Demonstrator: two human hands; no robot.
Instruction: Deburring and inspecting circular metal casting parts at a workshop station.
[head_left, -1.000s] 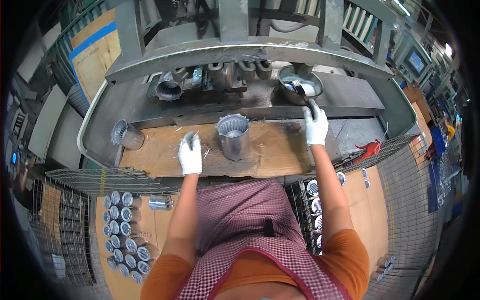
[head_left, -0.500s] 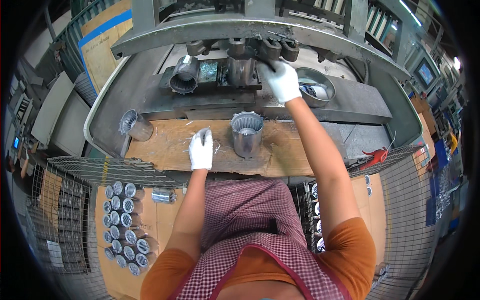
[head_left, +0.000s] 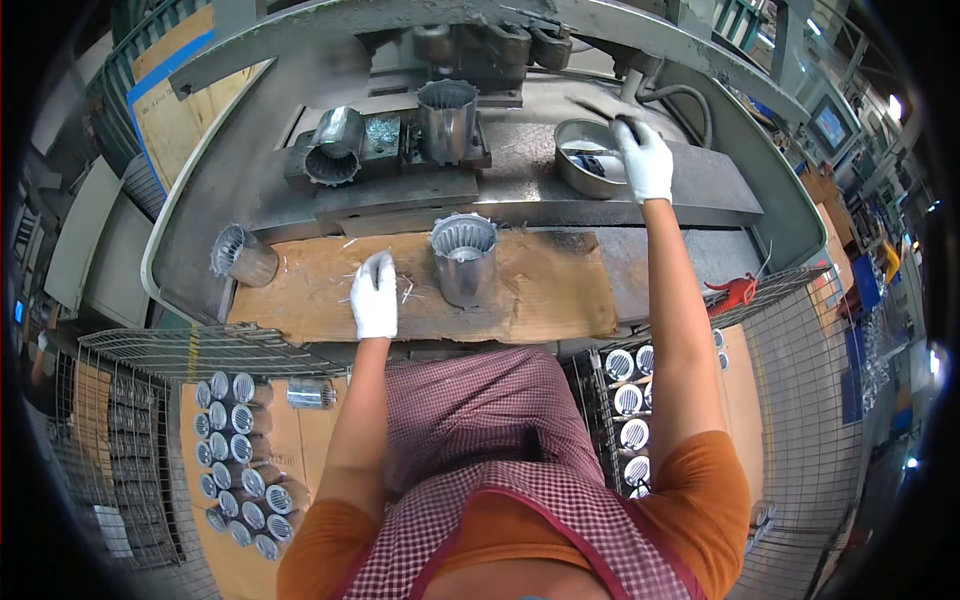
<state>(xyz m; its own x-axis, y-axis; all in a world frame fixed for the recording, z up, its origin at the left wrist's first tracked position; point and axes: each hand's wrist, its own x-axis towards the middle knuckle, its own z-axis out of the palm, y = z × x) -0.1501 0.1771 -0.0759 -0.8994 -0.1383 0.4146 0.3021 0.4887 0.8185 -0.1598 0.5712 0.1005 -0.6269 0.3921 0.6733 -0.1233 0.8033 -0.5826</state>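
Observation:
My right hand (head_left: 646,160), in a white glove, is raised at the right rim of a round metal bowl (head_left: 572,178). Its fingers close on a thin dark tool (head_left: 592,107), blurred by motion. My left hand (head_left: 375,294), also gloved, rests on the cardboard-brown board (head_left: 540,310) beside thin metal slivers (head_left: 405,288). Its fingers are drawn together, and anything in them is hidden. Right of it stands a ribbed metal cylinder (head_left: 466,270), open end up. Another upright cylinder (head_left: 448,125) sits on the machine's fixture; a tilted one (head_left: 338,140) lies left of it.
A heavy machine beam (head_left: 400,20) with hanging fittings spans above the fixture. One more cylinder (head_left: 243,255) leans at the board's left end. Several finished-looking cylinders (head_left: 240,420) stand on cardboard at lower left, others (head_left: 634,434) at lower right. Red-handled pliers (head_left: 735,292) hang on the wire basket.
My right hand has moved right, from beside the upright fixture cylinder to the bowl, with the dark tool. The fittings now sit clear above that cylinder. My left hand stays on the board.

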